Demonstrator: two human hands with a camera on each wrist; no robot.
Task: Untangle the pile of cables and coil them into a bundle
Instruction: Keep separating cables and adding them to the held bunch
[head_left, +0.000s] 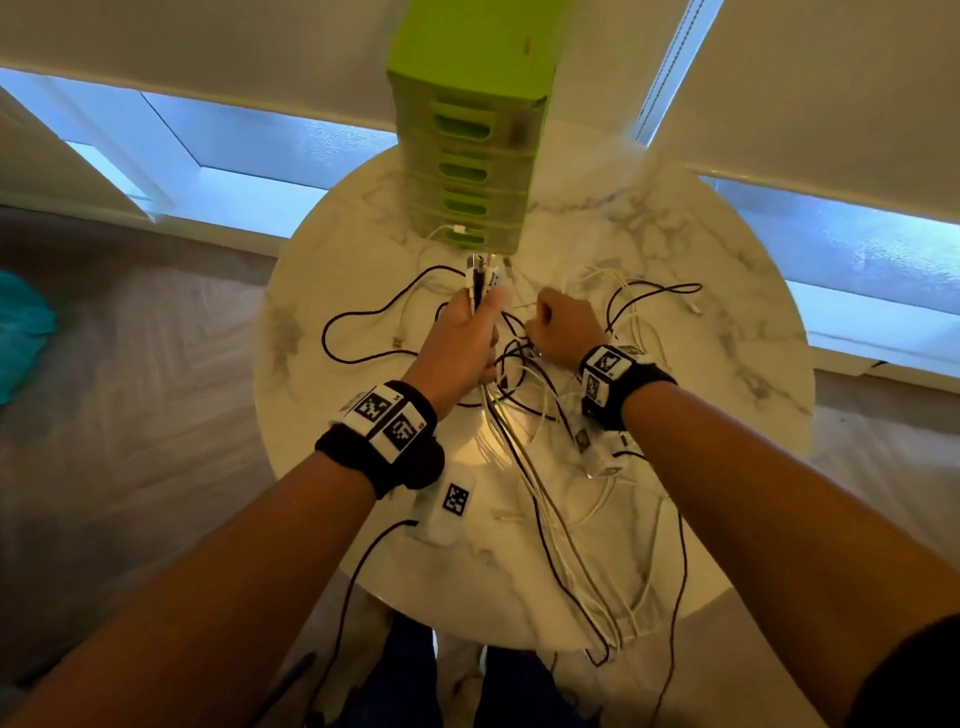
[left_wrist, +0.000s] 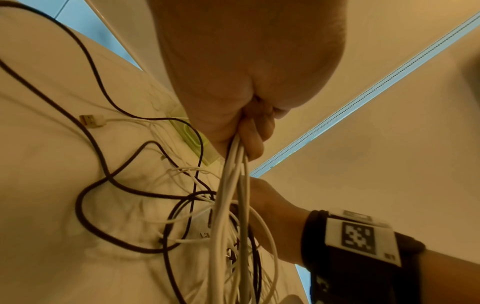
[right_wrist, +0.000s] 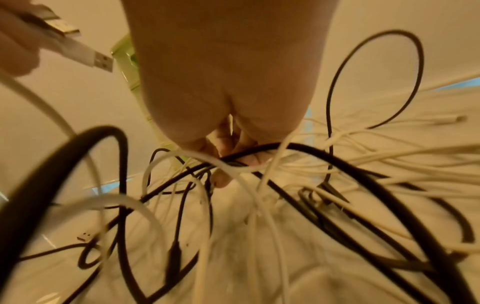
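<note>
Cables gathered in the left hand, tangle worked by the right

Cables (head_left: 550, 395) are spread in a loose black and white tangle over the round marble table (head_left: 727, 322), and several strands trail off its near edge. A bunch of cable ends is gripped in the left hand (head_left: 460, 338), the fingers curled tight round it; the plugs (head_left: 480, 270) stick up above the thumb, and white strands (left_wrist: 233, 185) are seen hanging below the fist in the left wrist view. The right hand (head_left: 563, 330) is held just beside it over the tangle, fingers curled in, and a black cable (right_wrist: 262, 150) is hooked under the fingertips (right_wrist: 221, 181) together with a white one. A green drawer unit (head_left: 467, 171) stands behind the hands. A white tagged block (head_left: 447, 506) lies near the left wrist
</note>
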